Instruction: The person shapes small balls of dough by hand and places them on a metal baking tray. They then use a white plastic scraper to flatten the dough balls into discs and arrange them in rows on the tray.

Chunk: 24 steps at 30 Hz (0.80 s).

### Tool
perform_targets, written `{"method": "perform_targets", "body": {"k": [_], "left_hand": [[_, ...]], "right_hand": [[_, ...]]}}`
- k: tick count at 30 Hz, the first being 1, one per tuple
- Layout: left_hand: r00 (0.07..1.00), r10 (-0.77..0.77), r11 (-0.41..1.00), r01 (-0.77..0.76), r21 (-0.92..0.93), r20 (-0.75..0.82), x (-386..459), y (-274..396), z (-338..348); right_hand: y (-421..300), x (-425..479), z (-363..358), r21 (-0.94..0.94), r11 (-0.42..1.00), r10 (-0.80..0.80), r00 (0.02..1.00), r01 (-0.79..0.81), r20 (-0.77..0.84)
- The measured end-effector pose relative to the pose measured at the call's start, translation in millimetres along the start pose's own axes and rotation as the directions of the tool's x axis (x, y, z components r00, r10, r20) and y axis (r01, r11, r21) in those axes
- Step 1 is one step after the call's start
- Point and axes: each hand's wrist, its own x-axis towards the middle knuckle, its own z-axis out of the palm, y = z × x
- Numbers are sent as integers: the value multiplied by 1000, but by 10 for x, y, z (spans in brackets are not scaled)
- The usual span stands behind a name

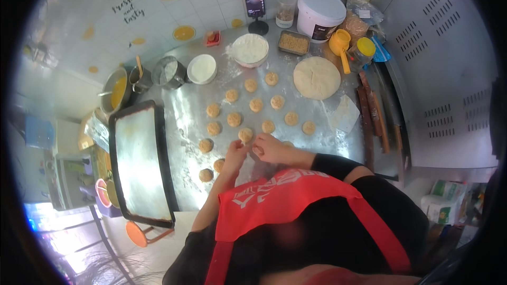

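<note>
Both bare hands are close together over the near part of a metal worktop point(186, 116). My left hand point(237, 153) is just below a round, crumb-coated dough ball point(245, 135), its fingertips near the ball's lower edge. To its right, my right hand point(266, 148) has its fingers curled, and the two sets of fingertips almost meet. Whether anything small is between the fingers cannot be told. Several similar dough balls point(234, 119) lie spread in loose rows around and beyond the hands; one beside my right wrist is partly hidden. A large, flat dough mound point(317, 78) lies at the back right.
A dark-rimmed baking tray point(161, 158) lies left. Bowls of white powder point(250, 50), a crumb tin point(294, 43), a white bucket point(321, 13) and a phone on a stand point(254, 1) line the back. A dough scraper point(345, 114) and rolling pins point(370, 106) are at right.
</note>
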Motion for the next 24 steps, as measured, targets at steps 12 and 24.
{"method": "perform_targets", "body": {"k": [12,24], "left_hand": [[888,337,555,80,-828,311,-423,1206,151],[943,279,565,-8,-825,182,-556,1380,106]], "right_hand": [[-963,367,-1040,145,977,-80,898,158,-433],[-1156,467,-995,64,933,-263,792,355,-551]]}}
